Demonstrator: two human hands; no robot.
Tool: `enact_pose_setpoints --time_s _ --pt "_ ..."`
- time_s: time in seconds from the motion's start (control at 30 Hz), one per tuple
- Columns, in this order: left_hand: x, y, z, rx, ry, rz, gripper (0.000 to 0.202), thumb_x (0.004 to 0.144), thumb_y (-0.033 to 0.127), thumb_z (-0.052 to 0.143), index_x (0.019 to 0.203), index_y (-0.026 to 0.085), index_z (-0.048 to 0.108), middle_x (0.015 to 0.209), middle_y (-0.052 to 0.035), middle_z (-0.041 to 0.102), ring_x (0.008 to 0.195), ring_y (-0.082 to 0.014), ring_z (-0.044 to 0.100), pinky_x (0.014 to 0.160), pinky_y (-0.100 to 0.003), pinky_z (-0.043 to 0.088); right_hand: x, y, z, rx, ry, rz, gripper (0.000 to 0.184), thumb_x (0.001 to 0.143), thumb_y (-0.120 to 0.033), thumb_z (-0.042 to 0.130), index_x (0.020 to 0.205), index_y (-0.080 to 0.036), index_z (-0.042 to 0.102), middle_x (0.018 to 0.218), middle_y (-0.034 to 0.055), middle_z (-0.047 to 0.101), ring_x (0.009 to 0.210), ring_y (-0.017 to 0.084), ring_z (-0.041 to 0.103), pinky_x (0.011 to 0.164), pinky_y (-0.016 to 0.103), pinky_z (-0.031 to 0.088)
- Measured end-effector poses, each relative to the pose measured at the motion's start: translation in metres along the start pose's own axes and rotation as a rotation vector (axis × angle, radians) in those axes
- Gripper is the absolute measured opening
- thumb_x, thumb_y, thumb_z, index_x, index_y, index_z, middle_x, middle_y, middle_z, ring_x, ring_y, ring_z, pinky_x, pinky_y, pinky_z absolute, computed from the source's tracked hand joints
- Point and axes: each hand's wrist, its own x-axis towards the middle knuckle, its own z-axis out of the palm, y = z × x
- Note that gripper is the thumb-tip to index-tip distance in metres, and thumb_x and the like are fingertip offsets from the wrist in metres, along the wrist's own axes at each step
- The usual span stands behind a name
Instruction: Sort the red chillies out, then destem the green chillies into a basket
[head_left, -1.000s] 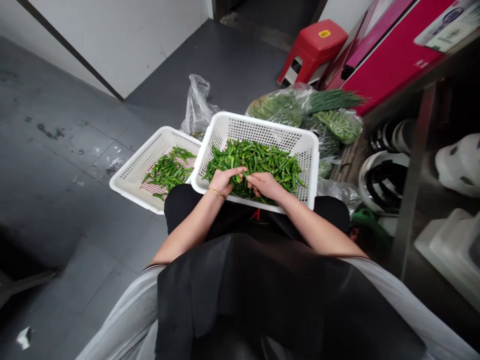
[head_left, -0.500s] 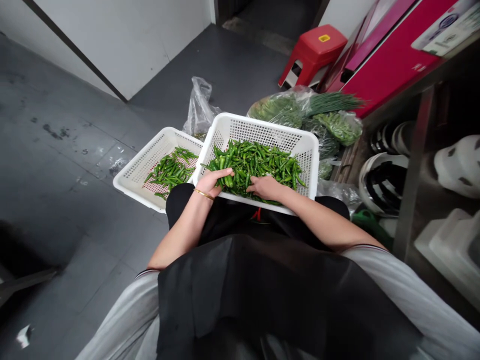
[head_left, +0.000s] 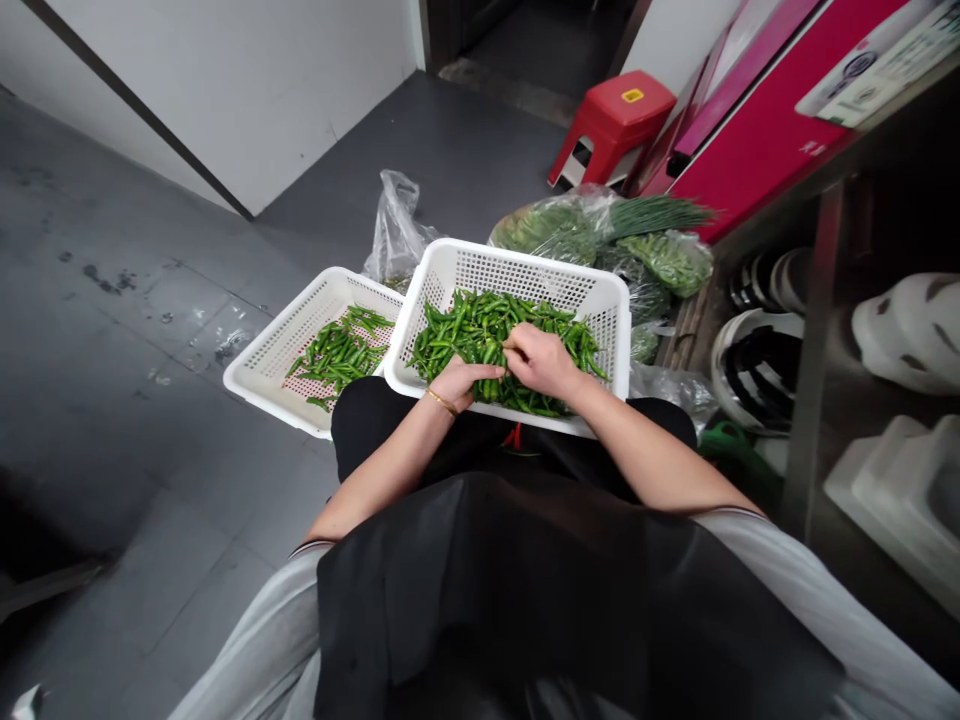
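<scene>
A white perforated basket (head_left: 525, 275) rests on my knees, piled with green chillies (head_left: 465, 330). My left hand (head_left: 461, 380), with a gold bangle on the wrist, sits at the basket's near edge, fingers curled among the chillies. My right hand (head_left: 541, 360) lies just right of it, fingers bent and pinching at the chillies. The two hands nearly touch. A second white basket (head_left: 274, 355) stands on the floor to the left, with a thinner layer of chillies (head_left: 341, 350) in it.
Clear plastic bags of greens (head_left: 600, 225) lie behind the baskets. A red plastic stool (head_left: 611, 115) stands further back beside a pink cabinet (head_left: 757, 130). A metal shelf with white helmets (head_left: 757, 350) is on the right. Grey tiled floor (head_left: 135, 330) spreads to the left.
My hands drew apart over the chillies, then came back together near the basket's front edge. The right hand has risen and moved slightly forward into the pile.
</scene>
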Motion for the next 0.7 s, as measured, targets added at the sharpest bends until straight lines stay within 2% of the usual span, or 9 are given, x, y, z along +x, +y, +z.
enact_pose_setpoints --time_s 0.1,0.17,0.23,0.27,0.3,0.37,0.47,0.57,0.7 --pt "-0.005 0.005 -0.007 -0.019 0.075 -0.064 0.03 0.046 0.01 0.083 0.073 0.011 0.07 0.07 -0.0062 0.071 0.066 -0.0184 0.067 0.069 -0.032 0.054 -0.009 0.011 0.006 -0.179 -0.104 0.015 0.017 0.089 -0.026 0.05 0.098 -0.018 0.062 0.095 0.0097 0.066 0.086 0.02 0.06 0.073 0.029 0.044" --pt "-0.006 0.012 -0.017 -0.045 0.137 -0.076 0.022 0.048 0.009 0.079 0.068 0.01 0.069 0.066 -0.0063 0.07 0.059 -0.0156 0.064 0.065 -0.031 0.054 -0.015 0.027 0.014 -0.199 -0.367 0.093 0.022 0.085 -0.03 0.06 0.104 -0.02 0.065 0.093 0.0059 0.069 0.081 0.018 0.061 0.068 0.026 0.043" --pt "-0.006 0.019 -0.025 -0.08 0.183 -0.081 0.018 0.049 0.007 0.076 0.066 0.01 0.069 0.063 -0.0063 0.069 0.057 -0.0143 0.063 0.064 -0.03 0.054 -0.021 0.042 0.024 -0.197 -0.634 0.142 0.021 0.079 -0.029 0.068 0.098 -0.022 0.069 0.086 0.0022 0.07 0.074 0.015 0.061 0.063 0.024 0.041" --pt "-0.005 0.022 -0.028 -0.091 0.194 -0.084 0.018 0.049 0.006 0.075 0.066 0.009 0.069 0.063 -0.0065 0.069 0.058 -0.0144 0.063 0.064 -0.03 0.054 -0.022 0.048 0.029 -0.19 -0.702 0.15 0.016 0.077 -0.027 0.069 0.092 -0.022 0.071 0.083 0.0013 0.07 0.072 0.015 0.061 0.061 0.023 0.04" --pt "-0.005 0.023 -0.03 -0.094 0.197 -0.085 0.019 0.048 0.005 0.075 0.066 0.009 0.069 0.064 -0.007 0.07 0.058 -0.0149 0.064 0.065 -0.03 0.055 -0.022 0.053 0.033 -0.175 -0.706 0.156 0.011 0.076 -0.024 0.069 0.086 -0.021 0.071 0.08 0.0009 0.07 0.071 0.014 0.061 0.061 0.022 0.039" --pt "-0.002 0.021 -0.029 -0.08 0.19 -0.097 0.021 0.046 0.006 0.076 0.066 0.008 0.069 0.065 -0.0083 0.071 0.06 -0.017 0.065 0.066 -0.032 0.055 -0.019 0.057 0.035 -0.073 -0.562 0.188 0.005 0.076 -0.022 0.067 0.075 -0.018 0.067 0.072 0.0 0.067 0.066 0.012 0.059 0.06 0.022 0.04" --pt "0.005 0.012 -0.021 -0.058 0.18 -0.095 0.027 0.042 0.007 0.079 0.067 0.008 0.069 0.065 -0.0089 0.071 0.06 -0.019 0.066 0.066 -0.034 0.055 -0.007 0.054 0.023 0.307 -0.313 0.348 0.016 0.078 -0.031 0.064 0.073 -0.016 0.06 0.061 -0.0022 0.062 0.052 0.01 0.055 0.052 0.021 0.041" --pt "0.013 0.001 -0.011 -0.038 0.151 -0.063 0.032 0.041 0.008 0.082 0.07 0.009 0.069 0.066 -0.0079 0.071 0.062 -0.0197 0.067 0.067 -0.034 0.054 0.007 0.043 0.01 0.665 -0.253 0.482 0.028 0.076 -0.044 0.066 0.077 -0.018 0.056 0.061 -0.0015 0.063 0.045 0.009 0.053 0.045 0.021 0.042" --pt "0.015 -0.004 -0.007 -0.055 0.076 -0.074 0.036 0.043 0.012 0.084 0.076 0.01 0.07 0.066 -0.0067 0.071 0.063 -0.0201 0.067 0.066 -0.033 0.053 0.017 0.027 0.019 0.614 -0.111 0.429 0.032 0.073 -0.047 0.068 0.072 -0.019 0.053 0.051 -0.0054 0.055 0.042 0.008 0.045 0.043 0.021 0.038"
